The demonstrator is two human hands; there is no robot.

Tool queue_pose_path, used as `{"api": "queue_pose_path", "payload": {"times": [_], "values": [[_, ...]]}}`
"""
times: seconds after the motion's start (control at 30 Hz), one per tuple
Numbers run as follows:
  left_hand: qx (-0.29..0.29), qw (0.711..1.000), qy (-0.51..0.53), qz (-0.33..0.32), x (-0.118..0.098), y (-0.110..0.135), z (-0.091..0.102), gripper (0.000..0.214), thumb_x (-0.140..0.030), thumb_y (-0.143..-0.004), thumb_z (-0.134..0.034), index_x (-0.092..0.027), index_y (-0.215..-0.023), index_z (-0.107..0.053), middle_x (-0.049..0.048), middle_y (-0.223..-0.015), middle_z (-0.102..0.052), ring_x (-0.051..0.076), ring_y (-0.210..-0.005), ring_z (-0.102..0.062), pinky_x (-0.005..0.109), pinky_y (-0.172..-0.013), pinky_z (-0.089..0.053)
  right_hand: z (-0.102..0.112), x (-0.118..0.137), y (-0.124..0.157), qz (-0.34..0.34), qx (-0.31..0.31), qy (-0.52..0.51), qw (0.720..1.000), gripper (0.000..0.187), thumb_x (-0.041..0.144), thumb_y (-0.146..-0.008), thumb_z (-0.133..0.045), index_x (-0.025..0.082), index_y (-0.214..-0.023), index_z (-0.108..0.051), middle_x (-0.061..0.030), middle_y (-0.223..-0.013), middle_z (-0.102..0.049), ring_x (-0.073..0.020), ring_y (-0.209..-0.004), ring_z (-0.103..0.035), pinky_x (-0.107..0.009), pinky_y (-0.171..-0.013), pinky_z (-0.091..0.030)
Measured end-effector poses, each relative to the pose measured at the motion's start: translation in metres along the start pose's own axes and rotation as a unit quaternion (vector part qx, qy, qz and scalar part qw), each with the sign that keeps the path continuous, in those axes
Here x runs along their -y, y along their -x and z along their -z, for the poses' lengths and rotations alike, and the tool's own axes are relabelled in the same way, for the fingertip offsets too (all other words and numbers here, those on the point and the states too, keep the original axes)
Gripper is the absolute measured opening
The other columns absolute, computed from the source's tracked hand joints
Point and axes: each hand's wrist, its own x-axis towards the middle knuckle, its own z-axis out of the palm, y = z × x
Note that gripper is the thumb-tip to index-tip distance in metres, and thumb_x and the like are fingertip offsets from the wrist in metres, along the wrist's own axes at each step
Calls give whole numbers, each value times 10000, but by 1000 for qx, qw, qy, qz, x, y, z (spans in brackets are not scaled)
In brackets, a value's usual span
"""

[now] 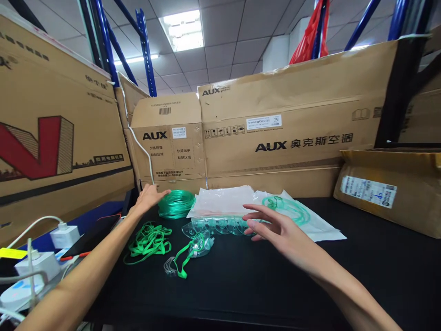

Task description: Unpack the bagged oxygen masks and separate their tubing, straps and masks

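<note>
My left hand (149, 196) is at the back left, beside a coil of clear green tubing (177, 203). Its thumb stretches out toward the coil's rim, and its other fingers are partly hidden behind the hand. My right hand (270, 224) hovers open and holds nothing, its fingers apart at the right end of a row of clear green masks (220, 225). In front of that row lies a single oxygen mask (201, 244) with a green strap (184, 264) and small clear pieces (169, 266). Loose green elastic straps (151, 242) form a tangled heap below my left hand.
White plastic bags (223, 200) lie behind the masks, one with green tubing (301, 209) in it. Cardboard panels (237, 156) wall the black table (241, 285). A taped carton (409, 193) stands right. White plugs (65, 235) and cables crowd the left edge.
</note>
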Motion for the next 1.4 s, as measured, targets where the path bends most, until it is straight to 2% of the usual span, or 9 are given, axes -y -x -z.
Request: {"api": "queue_pose_path", "payload": {"times": [0.1, 0.27, 0.47, 0.63, 0.73, 0.83, 1.03, 1.23, 1.4], "values": [[36, 996, -47, -68, -26, 24, 5, 442, -528, -818, -706, -171, -1078, -729, 135, -1103, -720, 350, -1159, -591, 361, -903, -446, -4, 1, 2, 3, 29, 32, 999, 516, 527, -921, -595, 232, -1344, -587, -101, -1210, -676, -221, -982, -707, -417, -901, -569], [241, 942, -97, -210, -69, 94, -1, 399, -602, -873, -606, -272, -1027, -768, 26, -994, -754, 236, -917, -676, 284, -814, -456, -16, 9, 8, -8, 72, 73, 995, 402, 498, -943, -594, 236, -1234, -685, -60, -1146, -731, -218, -993, -696, -387, -917, -530], [217, 900, -260, -274, -68, 154, -28, 471, -541, -875, -637, -261, -1253, -641, 76, -1203, -686, 312, -1066, -652, 357, -822, -458, -30, 11, 13, 8, 100, 159, 982, 288, 442, -971, -574, 276, -1134, -744, -16, -1119, -743, -216, -1033, -661, -367, -939, -501], [255, 911, -183, -267, -65, 157, -39, 488, -378, -870, -670, -279, -1334, -554, 55, -1112, -690, 282, -1047, -638, 352, -839, -456, -38, -1, 12, 34, 107, 189, 976, 332, 415, -953, -625, 304, -1261, -677, -14, -1166, -706, -193, -994, -660, -348, -927, -531], [275, 927, -86, -239, -81, 150, -37, 511, -457, -836, -706, -257, -1290, -584, 7, -886, -660, 224, -813, -628, 302, -685, -444, -43, -5, 13, 89, 67, 233, 966, 552, 347, -903, -709, 393, -1422, -523, -9, -1436, -538, -211, -1204, -594, -381, -1039, -499], [294, 931, 36, -212, -102, 145, -36, 531, -510, -804, -736, -237, -1248, -631, 22, -970, -663, 215, -871, -619, 301, -733, -467, -45, -4, 12, 159, 4, 293, 943, 709, 247, -903, -706, 432, -1507, -385, -16, -1579, -358, -239, -1430, -403, -438, -1163, -392], [332, 880, 253, -226, -127, 148, -49, 426, -438, -866, -712, -258, -1250, -671, 53, -1248, -658, 247, -1146, -579, 343, -947, -453, -35, 3, 8, 273, -102, 290, 912, 454, 163, -986, -534, 319, -1411, -508, -55, -1441, -521, -207, -1340, -513, -391, -1117, -447], [300, 888, 300, -178, -112, 152, -67, 602, -412, -842, -758, -285, -1391, -546, 31, -1058, -696, 189, -988, -613, 316, -875, -454, -29, 5, 5, 105, -135, 203, 964, 296, 415, -934, -638, 264, -1180, -573, -39, -1138, -698, -228, -914, -676, -405, -840, -549], [239, 922, 235, -195, -92, 154, -68, 557, -450, -860, -729, -291, -1368, -569, -10, -909, -676, 151, -800, -573, 266, -716, -439, -33, 1, -2, 42, -49, 55, 996, 256, 475, -909, -652, 237, -990, -606, 7, -909, -651, -169, -727, -669, -338, -718, -558]]}}
